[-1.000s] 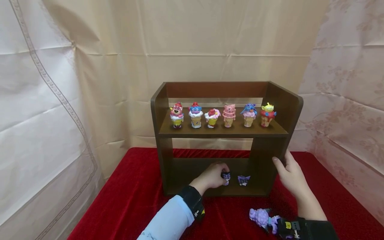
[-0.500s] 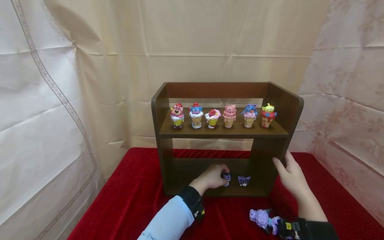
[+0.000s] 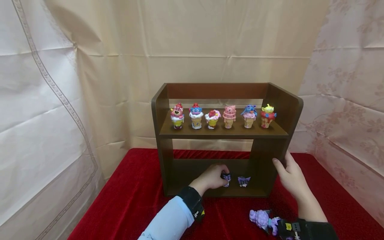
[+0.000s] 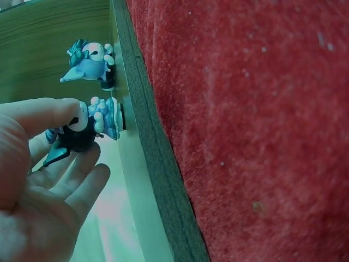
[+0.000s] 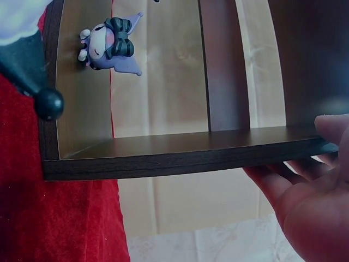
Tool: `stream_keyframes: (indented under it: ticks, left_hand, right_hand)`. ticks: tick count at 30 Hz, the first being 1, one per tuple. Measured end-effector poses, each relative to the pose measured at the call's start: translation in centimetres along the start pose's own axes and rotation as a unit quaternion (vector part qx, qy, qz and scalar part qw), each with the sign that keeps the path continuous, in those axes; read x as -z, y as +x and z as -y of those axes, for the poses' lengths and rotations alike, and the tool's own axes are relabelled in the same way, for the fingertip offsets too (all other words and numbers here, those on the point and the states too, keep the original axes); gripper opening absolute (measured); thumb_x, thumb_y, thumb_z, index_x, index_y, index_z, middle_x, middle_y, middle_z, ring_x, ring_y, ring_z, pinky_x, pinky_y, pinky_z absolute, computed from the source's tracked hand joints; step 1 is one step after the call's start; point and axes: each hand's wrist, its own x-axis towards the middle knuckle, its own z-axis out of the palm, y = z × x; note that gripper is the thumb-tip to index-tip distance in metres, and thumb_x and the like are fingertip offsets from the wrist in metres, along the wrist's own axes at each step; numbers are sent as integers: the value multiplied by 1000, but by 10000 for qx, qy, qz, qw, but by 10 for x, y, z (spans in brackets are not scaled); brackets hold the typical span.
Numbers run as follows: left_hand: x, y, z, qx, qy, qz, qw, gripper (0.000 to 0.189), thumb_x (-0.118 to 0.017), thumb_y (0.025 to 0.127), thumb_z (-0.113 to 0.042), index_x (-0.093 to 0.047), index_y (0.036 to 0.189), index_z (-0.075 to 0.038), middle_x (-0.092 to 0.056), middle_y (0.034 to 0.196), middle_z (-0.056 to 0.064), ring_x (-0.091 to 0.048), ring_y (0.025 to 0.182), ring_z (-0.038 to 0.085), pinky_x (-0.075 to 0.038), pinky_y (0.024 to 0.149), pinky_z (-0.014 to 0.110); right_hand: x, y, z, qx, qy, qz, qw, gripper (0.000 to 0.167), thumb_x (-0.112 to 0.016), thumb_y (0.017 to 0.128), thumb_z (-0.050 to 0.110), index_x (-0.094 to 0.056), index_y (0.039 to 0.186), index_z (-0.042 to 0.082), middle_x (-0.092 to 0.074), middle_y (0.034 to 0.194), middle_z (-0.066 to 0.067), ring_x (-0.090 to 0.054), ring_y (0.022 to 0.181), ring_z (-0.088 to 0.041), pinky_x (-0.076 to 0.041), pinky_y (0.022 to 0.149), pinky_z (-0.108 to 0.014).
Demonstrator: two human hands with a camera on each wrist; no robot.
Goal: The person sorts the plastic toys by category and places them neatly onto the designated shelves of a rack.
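My left hand (image 3: 211, 177) pinches a small dark-and-purple figurine (image 4: 82, 131) between thumb and fingers. That figurine stands near the front edge of the lower shelf of a brown wooden display rack (image 3: 223, 136). Beside it, apart from the hand, stands a second purple figurine (image 5: 109, 45) with a dark bow and pointed ears. My right hand (image 3: 292, 175) grips the rack's right side panel, its thumb on the inner side and its fingers outside, as the right wrist view shows. A larger purple figure (image 3: 264, 218) lies by the right wrist, which partly hides it.
On the upper shelf several ice-cream-cone figurines stand in a row, from a pink bear (image 3: 177, 116) to a green-headed one (image 3: 267, 115). Red velvet cloth (image 3: 120, 200) covers the table. Beige curtains (image 3: 210, 40) hang behind, with pale ones at both sides.
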Motion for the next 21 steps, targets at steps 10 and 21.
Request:
stream_keyframes:
  ticks: [10,21]
  left_hand:
    - [1,-1,2,-2,-194,38,9998,38,-80,86,-17,-67,121,-12,-67,119,3,-62,108,14,-51,90,26]
    - [30,-10,-6,-170,-626,-368,9972,39,-74,94,-31,-64,125,-9,-66,121,9,-62,115,25,-52,91,32]
  right_hand:
    - [0,0,1,-48,10,29,10000,57,-48,109,22,-26,161,10,-50,143,-30,-50,127,-46,-36,83,-5]
    - [0,0,0,-44,-48,4,10000,56,-48,109,23,-28,160,9,-51,143,-30,-50,127,-45,-36,83,-6]
